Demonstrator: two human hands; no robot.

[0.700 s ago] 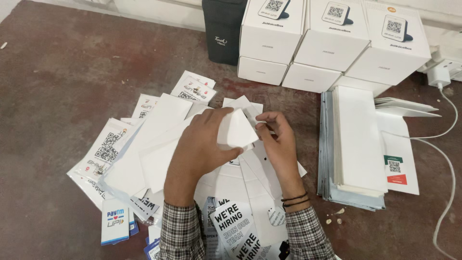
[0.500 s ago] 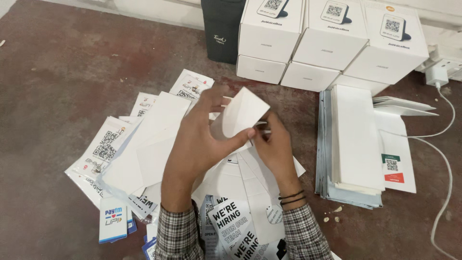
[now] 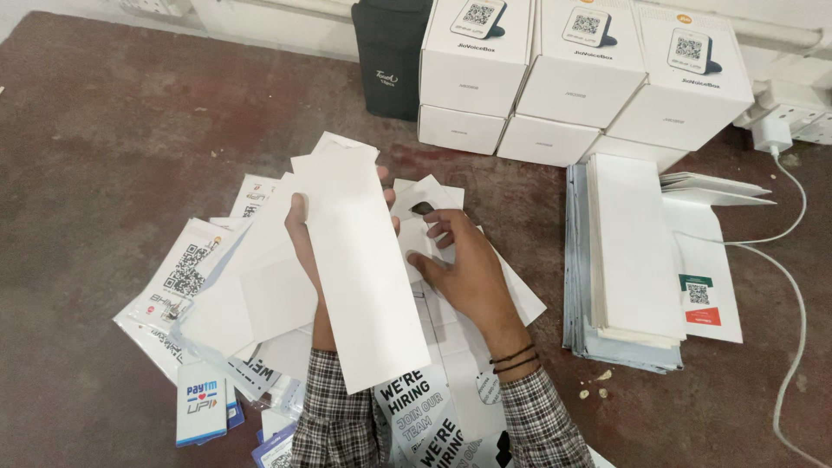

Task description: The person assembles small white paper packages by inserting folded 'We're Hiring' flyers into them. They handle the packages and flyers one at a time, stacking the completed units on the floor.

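From the head view, looking down, the left hand [image 3: 303, 247] is raised with the forearm coming up from the bottom edge in a checked sleeve. It holds a long white strip of card [image 3: 360, 269] upright and slightly tilted, its lower end toward the person. The thumb shows at the strip's left edge and fingertips peek past the right edge near the top, so the hand is closed around the strip from behind; most of the palm is hidden by it.

The right hand [image 3: 464, 269] lies just right of the strip, palm down, fingers loosely spread and bent, resting on a pile of white sheets [image 3: 511, 290] on the surface [image 3: 104, 130]. It grips nothing that can be seen. Dark bands circle the wrist above a checked cuff.

Under and left of the strip lie more loose papers: blank white sheets and printed leaflets with square code patterns [image 3: 186, 269], spread in a fan. A small blue and white card [image 3: 201, 403] lies near the bottom left. A black and white printed poster [image 3: 420, 416] sits between the two forearms.

To the right, well apart from the hands, stands a neat stack of white cards [image 3: 628, 251]. Beyond it, white boxes [image 3: 563, 74] are stacked in two layers beside a dark pouch [image 3: 390, 61]. A white charger cable [image 3: 793, 260] curves along the right edge.
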